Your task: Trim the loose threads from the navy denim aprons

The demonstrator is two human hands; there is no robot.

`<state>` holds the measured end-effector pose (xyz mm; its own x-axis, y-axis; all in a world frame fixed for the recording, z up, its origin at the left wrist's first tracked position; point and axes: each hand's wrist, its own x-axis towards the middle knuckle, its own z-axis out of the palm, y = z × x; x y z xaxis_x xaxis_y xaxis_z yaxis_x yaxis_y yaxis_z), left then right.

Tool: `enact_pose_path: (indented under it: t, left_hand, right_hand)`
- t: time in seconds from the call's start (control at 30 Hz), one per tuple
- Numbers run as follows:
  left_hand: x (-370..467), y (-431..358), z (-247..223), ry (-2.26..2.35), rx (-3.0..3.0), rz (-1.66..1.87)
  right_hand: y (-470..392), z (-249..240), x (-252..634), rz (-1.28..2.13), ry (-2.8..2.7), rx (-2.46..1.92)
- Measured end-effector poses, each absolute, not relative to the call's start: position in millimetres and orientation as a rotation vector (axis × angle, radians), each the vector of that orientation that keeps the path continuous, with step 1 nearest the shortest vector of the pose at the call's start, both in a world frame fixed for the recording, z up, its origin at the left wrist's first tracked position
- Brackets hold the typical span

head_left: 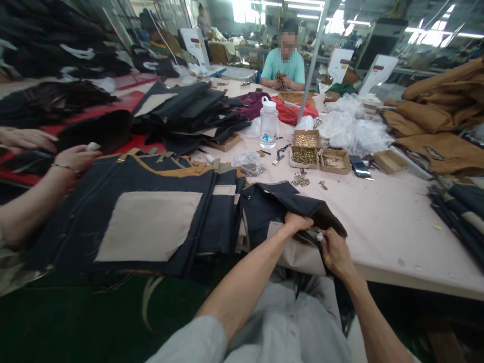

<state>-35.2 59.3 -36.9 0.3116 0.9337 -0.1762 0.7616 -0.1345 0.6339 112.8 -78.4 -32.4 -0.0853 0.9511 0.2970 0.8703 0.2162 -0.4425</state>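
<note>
A dark navy garment piece (264, 206) with a beige pocket panel (298, 254) lies partly folded over at the table's front edge. My left hand (298, 222) is closed on its lifted flap, with the fingertips hidden in the fold. Close by on the right, my right hand (335, 249) has its fingers curled at the garment's edge. Something small and white shows at its thumb; I cannot tell whether it is a wrap or a held piece. Left of my work lies a stack of similar dark garments (223, 217) with beige patches and tan trim.
Open boxes of small brass fittings (304, 156), a box (335, 162), loose fittings (300, 177), a phone (360, 167) and a water bottle (268, 123) stand beyond the garment. Brown garments (442, 116) are piled right. A co-worker's hands (71, 156) work at the left; another person (283, 63) sits opposite.
</note>
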Motion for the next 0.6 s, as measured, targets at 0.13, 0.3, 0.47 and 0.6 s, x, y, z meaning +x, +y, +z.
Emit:
enact_pose_path:
  t: [0.13,0.3,0.47,0.6]
  left_hand:
    - [-37,59,-36,1.509,1.990,0.350]
    - [-38,59,-38,1.449,2.088,0.375]
    - [-39,60,-39,1.371,2.107,0.426]
    - [-40,58,-39,1.335,2.138,0.461]
  right_hand:
    - [-49,-42,115,0.062,-2.089,-1.819]
    - [-26,-41,117,0.197,-2.266,-1.894]
    - [-15,-41,123,0.445,-2.266,-1.824]
    - [-5,-34,127,0.586,-2.171,-1.867]
